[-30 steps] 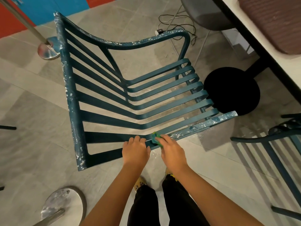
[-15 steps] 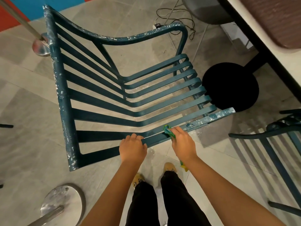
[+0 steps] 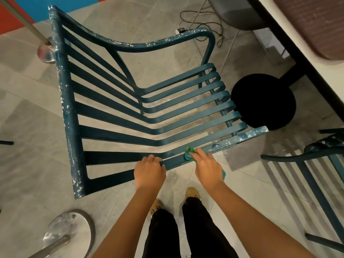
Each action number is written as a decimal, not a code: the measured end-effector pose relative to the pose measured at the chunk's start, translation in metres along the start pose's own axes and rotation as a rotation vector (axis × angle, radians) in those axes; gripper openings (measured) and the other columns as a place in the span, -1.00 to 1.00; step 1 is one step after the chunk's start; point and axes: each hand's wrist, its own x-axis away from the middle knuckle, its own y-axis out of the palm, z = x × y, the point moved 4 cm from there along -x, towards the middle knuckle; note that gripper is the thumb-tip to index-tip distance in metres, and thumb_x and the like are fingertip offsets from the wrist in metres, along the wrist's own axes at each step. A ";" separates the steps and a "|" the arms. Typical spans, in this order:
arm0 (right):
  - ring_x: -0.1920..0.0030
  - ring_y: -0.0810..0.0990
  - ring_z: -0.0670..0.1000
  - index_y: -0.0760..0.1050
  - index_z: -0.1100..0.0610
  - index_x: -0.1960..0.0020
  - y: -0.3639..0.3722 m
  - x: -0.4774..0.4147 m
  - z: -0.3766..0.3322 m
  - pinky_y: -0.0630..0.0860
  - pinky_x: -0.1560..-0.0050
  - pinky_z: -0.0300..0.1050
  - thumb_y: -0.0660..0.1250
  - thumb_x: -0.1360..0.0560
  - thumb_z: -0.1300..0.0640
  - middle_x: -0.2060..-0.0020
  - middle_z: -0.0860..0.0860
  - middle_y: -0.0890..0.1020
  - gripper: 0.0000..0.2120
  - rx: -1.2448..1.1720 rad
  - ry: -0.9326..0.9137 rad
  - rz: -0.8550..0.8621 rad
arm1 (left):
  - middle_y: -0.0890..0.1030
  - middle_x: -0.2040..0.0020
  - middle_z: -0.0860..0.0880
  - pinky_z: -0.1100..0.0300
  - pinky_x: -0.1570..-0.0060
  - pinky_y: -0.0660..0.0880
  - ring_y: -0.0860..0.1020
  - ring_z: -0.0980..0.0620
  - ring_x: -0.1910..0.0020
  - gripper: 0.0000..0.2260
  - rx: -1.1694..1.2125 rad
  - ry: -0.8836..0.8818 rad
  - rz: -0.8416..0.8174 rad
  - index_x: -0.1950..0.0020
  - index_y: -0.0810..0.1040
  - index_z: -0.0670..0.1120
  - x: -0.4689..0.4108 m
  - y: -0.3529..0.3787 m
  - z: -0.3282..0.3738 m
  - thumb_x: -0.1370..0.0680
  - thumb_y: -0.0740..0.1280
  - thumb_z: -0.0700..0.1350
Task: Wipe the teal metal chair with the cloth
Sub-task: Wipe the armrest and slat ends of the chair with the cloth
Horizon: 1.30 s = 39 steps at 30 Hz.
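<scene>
Teal metal chair (image 3: 66, 101), slatted across back and seat, standing on the grey tiled floor (image 3: 28, 146) directly in front of the person and seen from above at its side; backrest to the left, seat slats running to the right. The tubular frame is flecked with white along the back post, the far armrest and the outer end of the near armrest rail (image 3: 232, 141). Cloth (image 3: 189, 154), green with a touch of yellow, bunched on top of that near rail about midway along it; a further fold shows below the wrist side of the right hand (image 3: 207, 168). The right hand's fingers lie close together, curled over the cloth and pressing it against the rail. The left hand (image 3: 149, 172) grips the same rail just beside the cloth, toward the backrest, fingers wrapped together over its upper edge. Below the hands: black trousers (image 3: 195, 229) and tan shoes (image 3: 192, 192). Right of the seat, a round black table base (image 3: 264, 103) under a white tabletop (image 3: 316, 71) bearing a brown mat (image 3: 316, 25). A second teal chair (image 3: 316, 174) at right edge; silver stanchion bases at lower left (image 3: 68, 233) and upper left (image 3: 45, 53); a black cable (image 3: 204, 21) on the floor beyond.
</scene>
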 end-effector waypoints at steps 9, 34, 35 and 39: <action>-0.03 0.54 0.11 0.39 0.09 -0.31 -0.011 -0.001 0.011 0.59 0.06 -0.01 0.25 -0.49 0.33 -0.17 0.06 0.51 -0.59 -0.251 0.168 0.091 | 0.49 -0.27 0.00 0.16 -0.24 0.39 0.45 0.01 -0.22 -0.66 0.014 -0.002 -0.011 -0.32 0.40 0.00 -0.002 -0.001 0.001 -0.60 0.09 0.06; -0.06 0.54 0.04 0.41 0.08 -0.30 0.004 0.012 -0.007 0.59 -0.01 -0.06 0.28 -0.50 0.20 -0.18 0.01 0.49 -0.63 -0.347 0.040 0.061 | 0.46 -0.31 -0.02 0.15 -0.23 0.37 0.41 0.00 -0.26 -0.67 0.154 -0.002 -0.042 -0.35 0.38 0.00 -0.015 0.009 0.020 -0.59 0.15 0.00; -0.09 0.53 0.04 0.39 0.08 -0.32 0.008 0.014 -0.013 0.58 -0.03 -0.07 0.28 -0.51 0.18 -0.22 0.00 0.47 -0.62 -0.316 0.035 0.026 | 0.46 -0.30 -0.02 0.16 -0.22 0.37 0.41 0.00 -0.25 -0.67 0.154 -0.003 -0.042 -0.35 0.38 0.00 -0.016 0.009 0.020 -0.59 0.15 0.00; 0.20 0.61 0.01 0.57 0.08 -0.09 0.008 0.012 -0.013 0.58 0.39 -0.20 0.56 -0.23 0.18 -0.02 -0.03 0.61 -0.55 -0.171 -0.010 0.036 | 0.45 -0.32 -0.03 0.14 -0.25 0.37 0.40 -0.01 -0.27 -0.66 0.165 -0.004 -0.048 -0.35 0.38 -0.01 -0.016 0.010 0.019 -0.59 0.15 0.00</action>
